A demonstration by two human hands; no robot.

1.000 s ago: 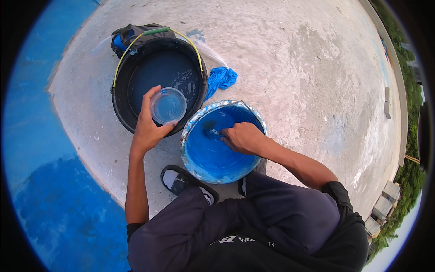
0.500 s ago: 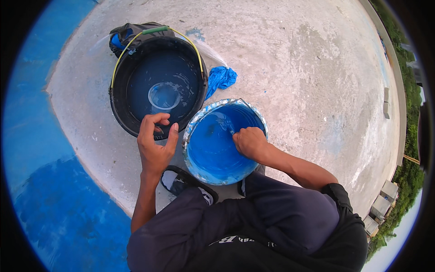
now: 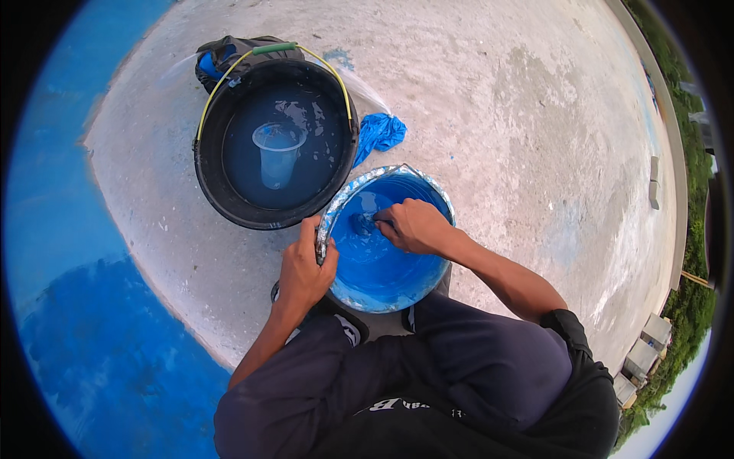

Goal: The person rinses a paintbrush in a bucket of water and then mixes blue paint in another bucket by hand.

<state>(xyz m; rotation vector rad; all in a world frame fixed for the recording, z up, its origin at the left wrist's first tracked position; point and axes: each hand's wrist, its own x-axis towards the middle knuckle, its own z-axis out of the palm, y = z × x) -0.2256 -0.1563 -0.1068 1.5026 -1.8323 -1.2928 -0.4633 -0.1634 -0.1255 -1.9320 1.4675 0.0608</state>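
Note:
A paint-smeared bucket [image 3: 334, 218] of blue paint [image 3: 367, 264] stands between my knees. My left hand [image 3: 306, 268] is closed on its left rim, thumb toward the inside. Over the paint, my right hand [image 3: 417, 227] is closed round the end of a thin stirring tool [image 3: 378, 222]; its lower part is down in the blue paint and its full shape is hidden. Beyond my left hand is a black bucket [image 3: 210, 183] of dark water. A clear plastic cup [image 3: 277, 164] lies tilted in that water.
The black bucket's yellow wire handle with a green grip [image 3: 274, 47] rests upward. A dark bag [image 3: 208, 65] lies behind it, a blue plastic bag [image 3: 380, 136] to its right. Blue-painted floor [image 3: 99, 336] borders bare concrete [image 3: 505, 153] on the left. Concrete blocks [image 3: 642, 356] lie far right.
My left hand has gone from hovering by the black bucket to gripping the paint bucket's rim. My right hand has shifted slightly left and up. The cup has tipped onto its side.

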